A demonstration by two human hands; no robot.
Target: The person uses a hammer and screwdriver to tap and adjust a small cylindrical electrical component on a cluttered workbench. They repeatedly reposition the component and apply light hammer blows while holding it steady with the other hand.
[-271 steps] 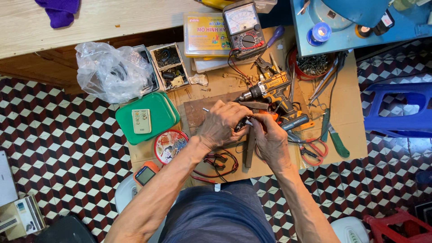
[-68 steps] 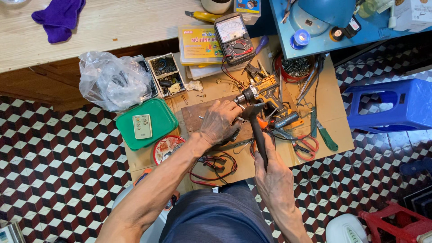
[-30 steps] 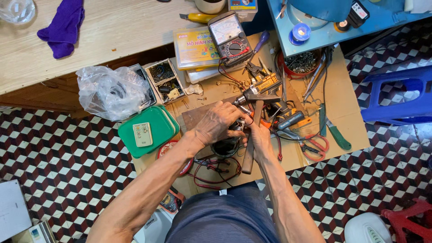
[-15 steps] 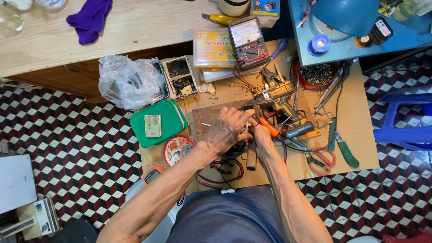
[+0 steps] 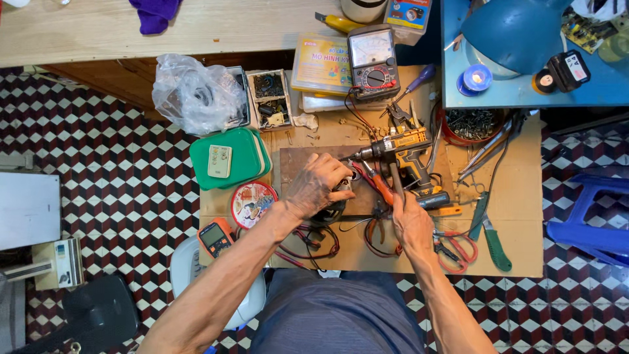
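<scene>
Left hand (image 5: 319, 188) curls over a small dark part (image 5: 334, 208) on the brown board (image 5: 295, 172). Right hand (image 5: 411, 223) grips one slim handle (image 5: 396, 183), just beside the yellow drill (image 5: 403, 145). One round red tin (image 5: 253, 203) lies left of the board.

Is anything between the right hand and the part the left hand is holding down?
Yes. Orange-handled pliers lie across the gap between the right hand and the small dark part under the left hand.
</scene>
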